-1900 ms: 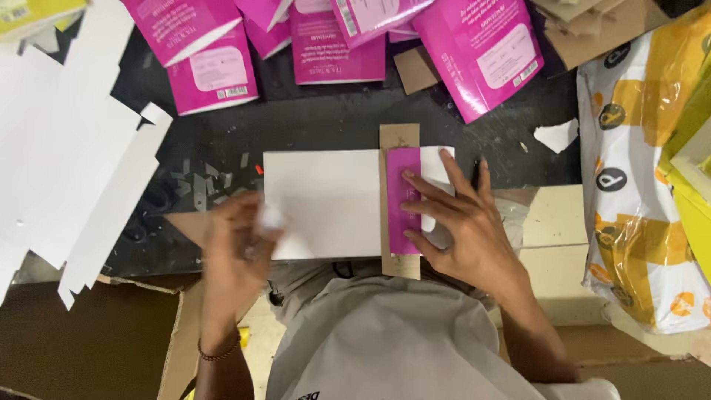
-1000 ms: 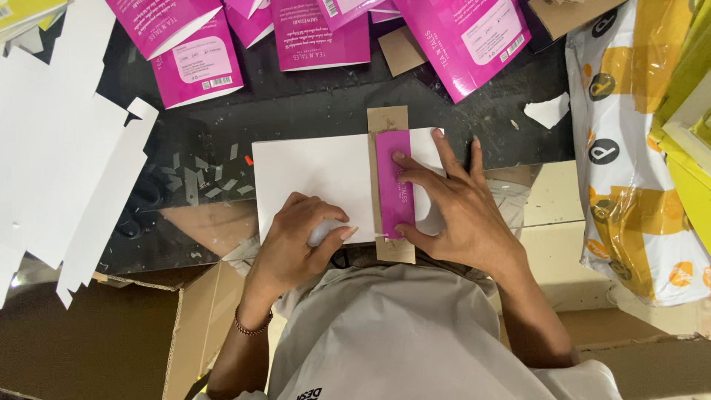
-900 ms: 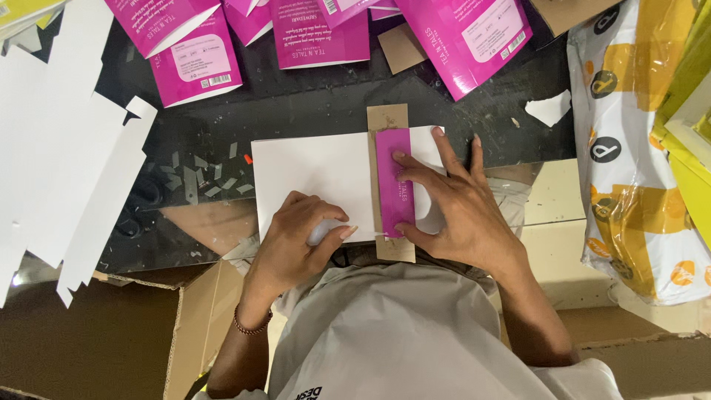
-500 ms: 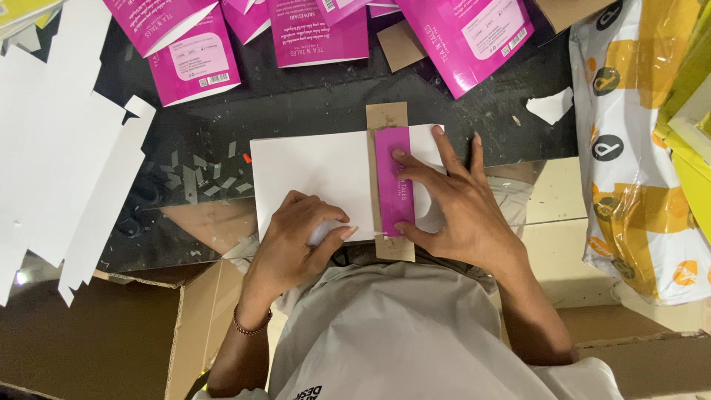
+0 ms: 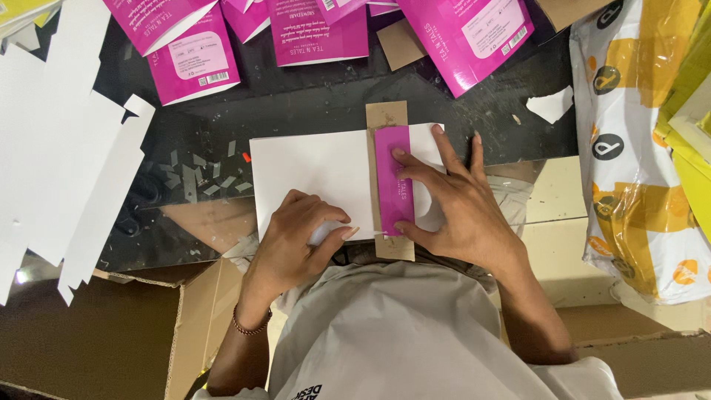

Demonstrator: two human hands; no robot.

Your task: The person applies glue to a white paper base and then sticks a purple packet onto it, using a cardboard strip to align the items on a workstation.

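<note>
1. The white sheet [image 5: 315,178] lies flat on the dark glass tabletop [image 5: 311,104], directly in front of the person; it serves as the landmark for all positions below.
2. A brown cardboard strip [image 5: 386,117] runs upright across the right part of the sheet, projecting past both its far and near edges.
3. A magenta strip [image 5: 391,181] lies on the cardboard strip, along its length, within the sheet's outline.
4. Right hand [image 5: 455,211]: spread flat, fingers apart, pressing on the sheet's right end. The forefinger tip and the thumb tip touch the magenta strip from the right; the other fingers reach toward the sheet's far right corner.
5. Left hand [image 5: 296,241]: at the sheet's near edge, left of the magenta strip, curled shut around a small pale object [image 5: 320,234] whose kind cannot be made out. The thumb points toward the near end of the strips, just short of them.
6. Beyond the sheet's far edge lie several magenta packets [image 5: 194,65].
7. Well left of the sheet are white cut card blanks [image 5: 67,170].
8. Right of the sheet is a white and yellow plastic bag [image 5: 644,148].
9. Small white scraps [image 5: 200,174] lie on the glass just left of the sheet.
</note>
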